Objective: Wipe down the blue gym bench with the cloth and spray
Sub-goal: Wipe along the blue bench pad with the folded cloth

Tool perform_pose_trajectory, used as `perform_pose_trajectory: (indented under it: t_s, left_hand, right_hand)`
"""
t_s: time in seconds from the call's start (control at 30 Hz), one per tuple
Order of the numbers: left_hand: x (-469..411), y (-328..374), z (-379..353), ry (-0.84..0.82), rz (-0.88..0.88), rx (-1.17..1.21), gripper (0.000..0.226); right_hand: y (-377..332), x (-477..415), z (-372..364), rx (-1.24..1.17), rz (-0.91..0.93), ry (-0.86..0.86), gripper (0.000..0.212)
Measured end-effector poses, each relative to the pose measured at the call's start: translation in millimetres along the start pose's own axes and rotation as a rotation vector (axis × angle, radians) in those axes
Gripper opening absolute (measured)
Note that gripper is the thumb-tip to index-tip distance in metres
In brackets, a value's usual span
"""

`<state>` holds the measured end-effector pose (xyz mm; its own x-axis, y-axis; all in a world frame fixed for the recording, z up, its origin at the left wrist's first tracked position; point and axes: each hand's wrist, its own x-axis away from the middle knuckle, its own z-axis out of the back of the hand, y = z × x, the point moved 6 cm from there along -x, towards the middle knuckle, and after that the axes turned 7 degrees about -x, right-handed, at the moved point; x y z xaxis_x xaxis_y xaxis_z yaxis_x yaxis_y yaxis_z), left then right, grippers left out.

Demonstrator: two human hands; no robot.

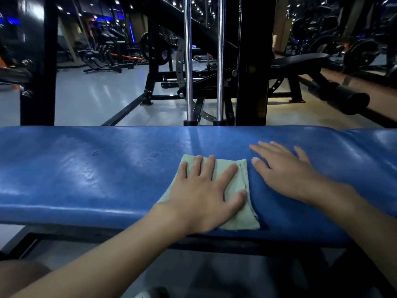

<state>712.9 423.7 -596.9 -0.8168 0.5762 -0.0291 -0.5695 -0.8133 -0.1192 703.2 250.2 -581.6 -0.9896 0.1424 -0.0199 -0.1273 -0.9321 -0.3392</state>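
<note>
The blue gym bench (86, 168) runs across the whole view, its padded top shiny with a few wet drops left of centre. A folded pale green cloth (238, 211) lies on the pad near its front edge. My left hand (204, 194) presses flat on the cloth with fingers spread. My right hand (285, 171) rests flat on the bare blue pad just right of the cloth, fingers straight. No spray bottle is in view.
Two chrome guide rods (189, 61) and a black machine upright (253, 61) stand right behind the bench. A black post (38, 61) rises at back left. A black bench (300, 61) and a padded bar (343, 97) sit at back right. Grey floor lies beyond.
</note>
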Motion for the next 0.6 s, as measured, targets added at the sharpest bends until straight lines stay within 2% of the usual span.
perform_pose_trajectory:
  t_s: [0.17, 0.33, 0.47, 0.6]
  left_hand:
    - [-68.4, -27.9, -11.2, -0.079, 0.023, -0.002, 0.071]
    - [-159.0, -60.9, -15.4, -0.122, -0.013, -0.131, 0.097]
    - [-206.0, -81.8, -13.2, -0.124, 0.104, -0.014, 0.075]
    - [-197.9, -77.6, -18.7, -0.098, 0.103, -0.015, 0.073]
  right_hand:
    - [3.1, -4.4, -20.4, 0.051, 0.012, -0.051, 0.054]
    - [2.9, -3.8, -21.2, 0.081, 0.022, -0.039, 0.056]
    - [2.7, -3.1, -21.8, 0.104, 0.025, -0.029, 0.062]
    - [3.2, -1.7, -21.9, 0.089, 0.019, -0.043, 0.060]
